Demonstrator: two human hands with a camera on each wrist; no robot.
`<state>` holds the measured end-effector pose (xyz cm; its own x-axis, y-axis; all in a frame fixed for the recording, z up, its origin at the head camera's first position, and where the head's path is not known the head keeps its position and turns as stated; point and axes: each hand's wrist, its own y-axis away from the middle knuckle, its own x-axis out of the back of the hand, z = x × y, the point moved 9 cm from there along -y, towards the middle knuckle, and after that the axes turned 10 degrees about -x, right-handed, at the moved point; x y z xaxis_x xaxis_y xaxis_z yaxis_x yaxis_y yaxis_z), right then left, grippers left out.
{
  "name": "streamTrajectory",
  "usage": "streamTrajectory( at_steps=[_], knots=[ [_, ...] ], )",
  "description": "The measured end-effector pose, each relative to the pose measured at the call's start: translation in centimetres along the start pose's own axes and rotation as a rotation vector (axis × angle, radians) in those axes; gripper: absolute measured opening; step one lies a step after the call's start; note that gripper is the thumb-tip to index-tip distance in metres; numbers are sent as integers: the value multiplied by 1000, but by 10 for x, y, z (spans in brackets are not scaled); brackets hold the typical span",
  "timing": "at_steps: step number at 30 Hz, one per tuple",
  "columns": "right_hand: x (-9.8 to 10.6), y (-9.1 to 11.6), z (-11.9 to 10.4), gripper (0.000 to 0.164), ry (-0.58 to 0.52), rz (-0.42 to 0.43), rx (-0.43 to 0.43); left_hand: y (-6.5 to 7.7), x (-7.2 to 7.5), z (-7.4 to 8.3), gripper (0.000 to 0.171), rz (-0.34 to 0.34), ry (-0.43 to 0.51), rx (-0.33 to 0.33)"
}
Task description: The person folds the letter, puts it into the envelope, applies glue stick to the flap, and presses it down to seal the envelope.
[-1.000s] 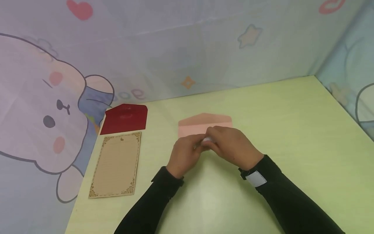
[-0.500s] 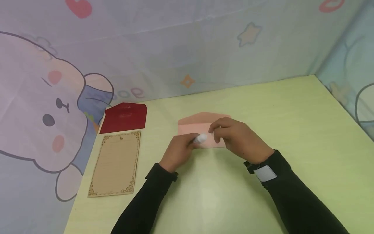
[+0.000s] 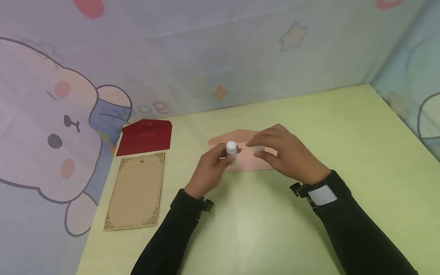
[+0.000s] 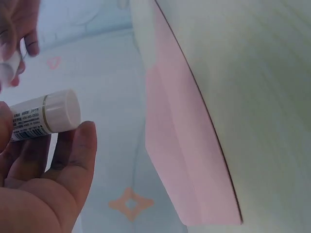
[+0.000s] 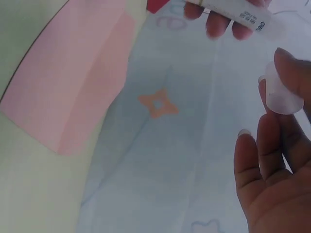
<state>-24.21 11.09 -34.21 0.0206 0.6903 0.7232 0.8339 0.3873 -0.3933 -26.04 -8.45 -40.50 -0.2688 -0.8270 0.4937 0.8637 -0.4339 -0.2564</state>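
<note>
My left hand [image 3: 207,170] grips a white glue stick [image 3: 232,148], its bare white end pointing up. Printed text and a barcode show on the glue stick [image 4: 46,115] in the left wrist view. Between thumb and fingers, my right hand [image 3: 295,158] pinches a translucent cap [image 3: 259,149], apart from the stick and to its right. The same cap [image 5: 283,97] shows clearly in the right wrist view. Under both hands lies a pink envelope [image 3: 247,163], flap unfolded toward the back and partly covered by the hands.
At the table's left edge lies a red envelope [image 3: 146,138] with its flap up. In front of it is a tan sheet of letter paper [image 3: 135,191] with an ornate border. A printed cloth backdrop [image 3: 192,57] rises behind the pale yellow table [image 3: 343,152].
The hands, together at first, have parted, the right moving right with the cap. The left hand has turned the glue stick from tilted to upright. More of the pink envelope shows.
</note>
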Motion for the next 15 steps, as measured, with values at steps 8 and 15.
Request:
streamTrajectory(
  at_steps=[8, 15],
  knots=[
    [12, 9, 59, 22, -56, -45, -333, 1, 10, -8, 36, 123, 135, 74],
    [17, 24, 142, 42, -2, -29, -573, 4, 14, -15, 31, 183, 162, 113]
  ],
)
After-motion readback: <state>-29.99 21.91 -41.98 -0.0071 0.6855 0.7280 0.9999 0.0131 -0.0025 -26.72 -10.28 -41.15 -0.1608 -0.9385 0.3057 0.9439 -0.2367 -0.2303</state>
